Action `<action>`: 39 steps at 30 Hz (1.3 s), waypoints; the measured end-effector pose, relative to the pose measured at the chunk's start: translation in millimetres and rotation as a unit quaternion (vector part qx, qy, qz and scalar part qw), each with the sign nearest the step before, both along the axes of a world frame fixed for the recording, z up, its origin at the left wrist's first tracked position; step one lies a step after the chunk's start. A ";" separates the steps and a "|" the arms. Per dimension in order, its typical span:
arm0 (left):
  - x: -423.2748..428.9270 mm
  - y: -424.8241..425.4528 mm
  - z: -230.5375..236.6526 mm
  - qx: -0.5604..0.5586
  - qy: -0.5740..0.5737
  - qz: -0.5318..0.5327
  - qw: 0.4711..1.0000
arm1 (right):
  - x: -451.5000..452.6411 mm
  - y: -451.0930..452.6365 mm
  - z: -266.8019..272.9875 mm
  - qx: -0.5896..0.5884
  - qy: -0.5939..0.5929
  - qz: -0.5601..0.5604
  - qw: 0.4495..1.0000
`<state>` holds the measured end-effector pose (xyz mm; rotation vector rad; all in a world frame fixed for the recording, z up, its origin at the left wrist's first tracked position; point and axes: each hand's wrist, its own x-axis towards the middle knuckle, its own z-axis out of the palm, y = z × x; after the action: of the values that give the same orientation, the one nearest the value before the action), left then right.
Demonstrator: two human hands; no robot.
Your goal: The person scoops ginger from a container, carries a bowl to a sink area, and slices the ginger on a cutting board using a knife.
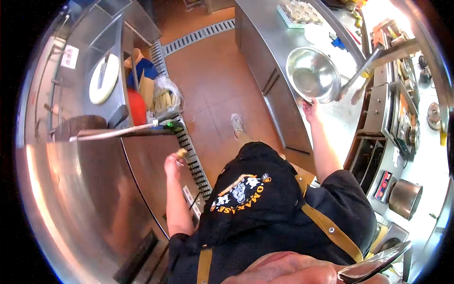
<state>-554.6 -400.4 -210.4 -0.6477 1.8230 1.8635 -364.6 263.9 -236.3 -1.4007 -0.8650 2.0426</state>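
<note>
My right hand (311,110) grips the near rim of a wide stainless steel mixing bowl (312,72). The bowl looks bare inside and is at the steel counter (280,39) on my right; whether it rests there or is lifted I cannot tell. Out over the floor on my left, my left hand (172,164) pinches a small yellowish-brown piece (182,153), too small and blurred to name. A stainless steel cabinet (149,170) stands beside that hand.
A floor drain grate (195,167) runs along the tiled floor (209,85). On the left are a round white cutting board (104,78) with a knife, a red container (136,106) and a plastic bag (166,97) of pale sticks. A steel pot (406,198) stands far right.
</note>
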 end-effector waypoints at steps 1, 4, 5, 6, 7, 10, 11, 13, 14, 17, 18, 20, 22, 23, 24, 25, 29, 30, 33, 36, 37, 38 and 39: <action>-35.4 26.0 4.3 -0.001 0.001 0.008 1.000 | 6.6 24.5 -11.9 -0.011 0.060 0.006 0.998; -104.8 30.7 12.2 0.004 0.019 0.114 0.993 | -43.2 16.9 -21.8 -0.029 0.115 0.049 0.992; -123.8 23.0 5.8 0.063 0.016 0.144 0.987 | -63.9 12.5 -20.5 -0.060 0.097 0.037 0.993; -150.4 24.8 -15.7 0.116 -0.043 0.147 0.981 | -69.3 33.0 -32.0 -0.031 0.166 0.012 0.985; -156.8 18.6 -18.2 0.122 -0.054 0.183 0.974 | -98.2 14.0 -26.0 -0.052 0.110 0.011 0.993; -178.7 26.4 -39.1 0.079 -0.095 0.151 0.981 | -138.2 21.9 -23.4 -0.084 0.149 0.002 0.985; -175.8 26.1 -49.3 0.066 -0.085 0.186 0.977 | -146.8 21.0 -23.8 -0.059 0.079 -0.051 0.994; -177.8 36.2 -50.2 0.052 -0.123 0.238 0.962 | -172.5 27.9 -16.2 -0.052 0.051 -0.067 0.995; -191.8 45.2 -54.1 0.061 -0.141 0.245 0.957 | -179.3 41.6 -24.5 -0.038 0.067 -0.074 0.994; -210.2 29.7 -72.0 0.016 -0.176 0.252 0.952 | -262.6 -6.1 16.4 0.058 0.075 -0.008 0.995; -228.6 27.5 -86.3 0.030 -0.175 0.257 0.950 | -274.1 3.8 4.7 0.023 -0.051 -0.040 0.998; -326.6 89.5 -88.2 0.085 -0.152 0.207 0.963 | -285.6 87.6 -65.2 0.065 0.080 -0.020 0.994; -357.0 55.7 -93.5 0.078 -0.078 0.246 0.963 | -390.7 13.0 -40.2 -0.021 -0.045 0.045 0.998; -380.0 61.5 -85.9 0.063 -0.068 0.216 0.972 | -434.9 -14.5 -5.6 -0.044 -0.097 0.073 0.992; -409.3 63.6 -80.5 0.050 -0.065 0.210 0.974 | -483.3 -43.7 27.2 -0.062 -0.128 0.101 0.985; -474.0 82.5 -85.5 0.094 -0.031 0.202 0.974 | -515.2 17.4 -20.4 -0.031 -0.084 0.143 0.986; -581.6 62.3 -47.8 0.066 0.099 0.222 0.968 | -705.8 -101.1 63.0 0.046 -0.053 0.254 0.965; -608.1 62.1 -29.2 0.151 0.117 0.226 0.955 | -746.7 -106.0 70.7 0.068 -0.079 0.309 0.945; -653.7 44.3 -7.8 0.070 0.127 0.350 0.925 | -879.0 -149.8 72.2 0.125 -0.054 0.456 0.879; -667.0 28.2 10.3 0.008 0.082 0.410 0.908 | -1009.1 -226.3 76.4 0.162 0.021 0.617 0.770; -659.6 31.2 -0.6 0.051 0.130 0.506 0.851 | -1046.8 -268.9 85.0 0.118 0.055 0.689 0.713; -656.5 34.4 2.4 0.083 0.119 0.538 0.830 | -1070.5 -322.5 107.5 0.145 0.082 0.712 0.682; -647.9 43.2 -3.0 0.103 0.129 0.588 0.792 | -1097.3 -367.3 117.6 0.135 0.080 0.752 0.641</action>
<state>-1202.5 -357.3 -213.4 -1.7944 1.3335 2.9592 -1461.9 -103.5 -118.7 0.0158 -2.6614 2.6625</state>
